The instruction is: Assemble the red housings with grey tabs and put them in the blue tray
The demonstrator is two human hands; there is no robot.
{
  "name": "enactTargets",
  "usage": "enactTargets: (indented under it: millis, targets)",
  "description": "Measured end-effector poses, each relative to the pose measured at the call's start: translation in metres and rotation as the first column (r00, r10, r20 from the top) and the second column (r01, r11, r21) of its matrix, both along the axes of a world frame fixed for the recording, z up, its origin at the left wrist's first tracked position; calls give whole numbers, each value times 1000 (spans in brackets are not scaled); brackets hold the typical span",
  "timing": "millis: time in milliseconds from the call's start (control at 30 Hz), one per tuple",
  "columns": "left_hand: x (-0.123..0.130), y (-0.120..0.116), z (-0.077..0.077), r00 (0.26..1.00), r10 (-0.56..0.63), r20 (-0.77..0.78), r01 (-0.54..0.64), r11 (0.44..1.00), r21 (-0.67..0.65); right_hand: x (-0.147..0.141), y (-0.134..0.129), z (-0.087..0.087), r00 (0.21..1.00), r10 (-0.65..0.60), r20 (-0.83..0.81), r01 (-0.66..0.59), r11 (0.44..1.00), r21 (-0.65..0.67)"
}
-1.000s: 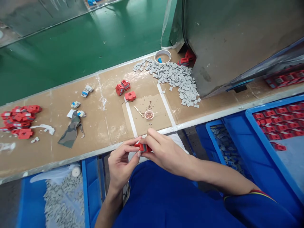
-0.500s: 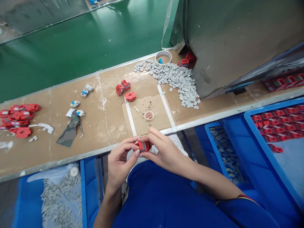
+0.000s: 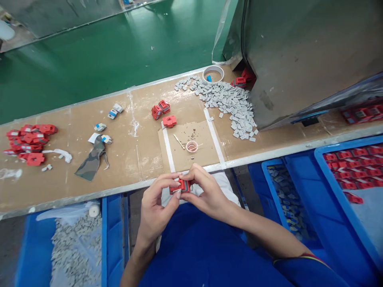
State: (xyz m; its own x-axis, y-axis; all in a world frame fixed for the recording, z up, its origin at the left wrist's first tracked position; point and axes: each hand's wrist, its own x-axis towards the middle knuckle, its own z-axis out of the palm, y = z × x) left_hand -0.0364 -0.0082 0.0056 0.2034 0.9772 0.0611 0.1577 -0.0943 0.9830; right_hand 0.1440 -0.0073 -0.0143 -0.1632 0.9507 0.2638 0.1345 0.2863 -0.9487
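Note:
Between both hands, just in front of the bench edge, is a small red plastic part (image 3: 181, 185) with grey sections. My left hand (image 3: 158, 203) pinches its left end with thumb and fingers. My right hand (image 3: 206, 193) grips the right end, fingertips on top and thumb below. Beyond the hands, a small cup (image 3: 192, 146) of dark reddish contents stands on a cardboard sheet (image 3: 206, 155), with a thin stick resting in it. A pale stick (image 3: 179, 141) lies left of the cup. Three similar red parts (image 3: 169, 121) sit farther back.
Loose grey tiles (image 3: 230, 103) are heaped by a tape roll (image 3: 213, 74) and a large metal housing (image 3: 299, 59). Red parts (image 3: 30, 139) pile at the left, near a camouflage cloth (image 3: 89, 163). Blue bins (image 3: 320, 159) flank the bench (image 3: 119, 171) below.
The red part has turned slightly in the hands, showing more of its recessed face. The whole view has shifted a little, so the bench appears farther right.

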Motion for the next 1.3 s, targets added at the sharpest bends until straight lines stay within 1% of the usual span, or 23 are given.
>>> enactTargets:
  millis: [67, 133, 167, 233, 267, 333, 433, 500, 600, 700, 800, 933, 1067, 1167, 1233, 1300]
  targets:
    - [1, 1, -1, 999, -22, 35, 22, 1000, -7, -5, 0, -7, 981, -70, -181, 47, 991, -127]
    - [3, 2, -6, 998, -46, 52, 46, 999, -10, -8, -2, -11, 929, -124, -348, 28, 963, -267]
    - [3, 3, -9, 998, -46, 39, 46, 999, 3, -10, -4, -12, 904, -139, -404, 3, 948, -319]
    - [3, 4, -14, 1000, -25, -16, 26, 998, 64, -10, -7, -13, 884, -149, -444, -29, 929, -369]
    - [3, 5, -16, 999, -17, -46, 22, 995, 102, -9, -8, -13, 887, -148, -437, -27, 929, -370]
    - [2, 8, -17, 994, -32, -103, 49, 984, 170, -6, -9, -10, 916, -138, -378, 6, 944, -329]
    - [0, 13, -14, 984, -84, -157, 121, 962, 244, 4, -7, -2, 973, -97, -207, 53, 977, -208]
    - [0, 15, -11, 979, -104, -176, 150, 950, 275, 10, -4, 4, 991, -64, -114, 45, 986, -158]
    - [0, 16, -8, 975, -102, -196, 157, 945, 287, 14, -2, 9, 997, -45, -61, 36, 989, -146]
    - [1, 16, -6, 972, -102, -213, 164, 940, 300, 14, -2, 9, 998, -45, -55, 36, 988, -153]
    - [1, 17, -5, 968, -131, -213, 194, 930, 312, 14, -3, 7, 998, -22, -53, 13, 987, -161]
    - [0, 18, -8, 959, -140, -245, 220, 915, 337, 13, -2, 3, 999, 11, -48, -19, 985, -170]
    - [-3, 18, -11, 943, -128, -306, 237, 906, 351, 7, -2, -5, 996, -35, -79, 17, 976, -218]
    - [-4, 17, -13, 943, -122, -309, 228, 914, 336, 2, -4, -10, 988, -45, -146, 8, 971, -240]
    - [-6, 17, -15, 952, -119, -282, 209, 927, 312, 1, -5, -11, 983, -53, -173, 10, 971, -237]
    - [-7, 17, -18, 967, -100, -234, 166, 946, 280, 1, -5, -9, 983, -72, -167, 33, 974, -225]
